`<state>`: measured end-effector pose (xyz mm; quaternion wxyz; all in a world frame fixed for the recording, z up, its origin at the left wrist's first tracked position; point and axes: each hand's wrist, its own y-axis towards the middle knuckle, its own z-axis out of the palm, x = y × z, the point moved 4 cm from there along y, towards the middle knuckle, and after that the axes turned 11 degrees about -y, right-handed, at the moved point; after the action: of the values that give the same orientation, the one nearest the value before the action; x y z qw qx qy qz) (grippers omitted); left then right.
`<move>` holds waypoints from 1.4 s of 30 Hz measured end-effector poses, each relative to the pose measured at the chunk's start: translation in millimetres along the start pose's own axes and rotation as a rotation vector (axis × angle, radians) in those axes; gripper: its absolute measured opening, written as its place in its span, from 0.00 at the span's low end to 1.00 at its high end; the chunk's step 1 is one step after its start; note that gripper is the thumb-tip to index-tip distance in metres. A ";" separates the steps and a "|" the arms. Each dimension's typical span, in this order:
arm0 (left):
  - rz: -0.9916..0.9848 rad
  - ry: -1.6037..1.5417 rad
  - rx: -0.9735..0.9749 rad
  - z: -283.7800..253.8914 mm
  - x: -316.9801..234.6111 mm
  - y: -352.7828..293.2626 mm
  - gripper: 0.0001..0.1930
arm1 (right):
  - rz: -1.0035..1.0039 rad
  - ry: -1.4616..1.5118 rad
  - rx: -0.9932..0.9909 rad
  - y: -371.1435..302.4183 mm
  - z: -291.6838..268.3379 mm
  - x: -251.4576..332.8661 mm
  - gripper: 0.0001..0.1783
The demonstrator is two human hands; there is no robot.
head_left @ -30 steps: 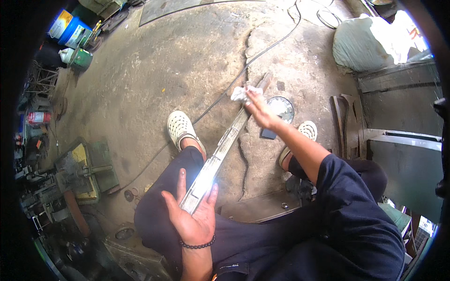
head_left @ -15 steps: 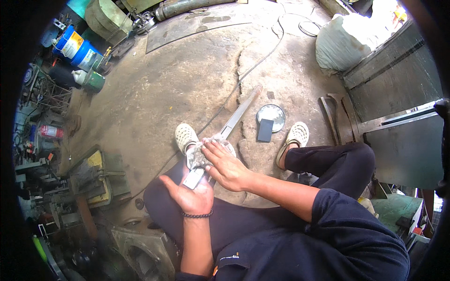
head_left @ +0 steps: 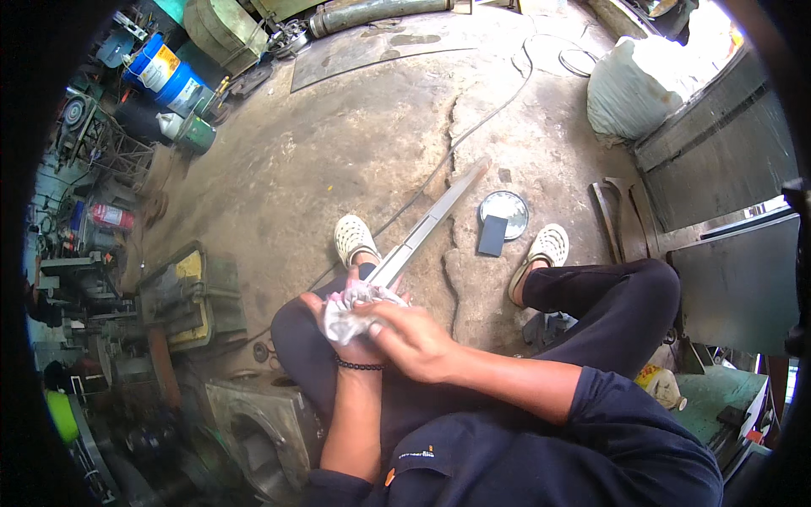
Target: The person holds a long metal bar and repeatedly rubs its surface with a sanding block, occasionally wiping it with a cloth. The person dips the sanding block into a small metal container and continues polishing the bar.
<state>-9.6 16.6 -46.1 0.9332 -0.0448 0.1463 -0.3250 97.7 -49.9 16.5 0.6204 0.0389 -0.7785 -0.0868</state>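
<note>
A long grey metal bar (head_left: 427, 224) slants from my lap out over the concrete floor, its far end near a crack. My left hand (head_left: 338, 325) holds the near end of the bar from underneath, palm up, a dark bead bracelet on the wrist. My right hand (head_left: 405, 334) presses a crumpled white cloth (head_left: 351, 306) onto the bar's near end, on top of my left hand. My legs in dark trousers and white perforated shoes (head_left: 353, 238) lie either side of the bar.
A round metal lid (head_left: 509, 206) and a dark flat block (head_left: 492, 235) lie on the floor right of the bar. A white sack (head_left: 629, 89) and metal panels (head_left: 718, 169) stand at right. Blue drums (head_left: 165, 72), machine parts and clutter fill the left side. A cable (head_left: 498, 106) runs across the floor.
My right hand slid the cloth from the bar's far part down to its near end, onto my left hand. The view tilted, so the floor and drums shifted.
</note>
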 end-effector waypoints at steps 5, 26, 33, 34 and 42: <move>0.030 -0.119 -0.174 22.3 10.8 2.7 0.54 | 0.592 0.327 -0.321 -3.3 -64.5 -30.7 0.20; 0.020 -0.075 -0.301 13.5 5.3 2.3 0.60 | 0.249 -0.789 -0.162 92.1 -98.9 -254.6 0.25; 0.042 0.012 -0.350 16.5 5.0 2.6 0.59 | 0.351 -0.738 -0.191 73.9 -78.2 -203.1 0.19; 0.050 0.023 -0.360 15.7 3.7 1.6 0.59 | 0.301 -0.741 -0.181 69.9 -66.2 -186.1 0.19; 0.132 -0.033 -0.371 5.6 3.7 2.3 0.54 | -0.159 -0.643 -0.008 26.1 14.4 -54.5 0.23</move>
<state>-3.8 16.1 -42.1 0.9306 -0.2116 0.1908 -0.2297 97.3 -13.9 -34.1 0.3343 0.0675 -0.9287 -0.1459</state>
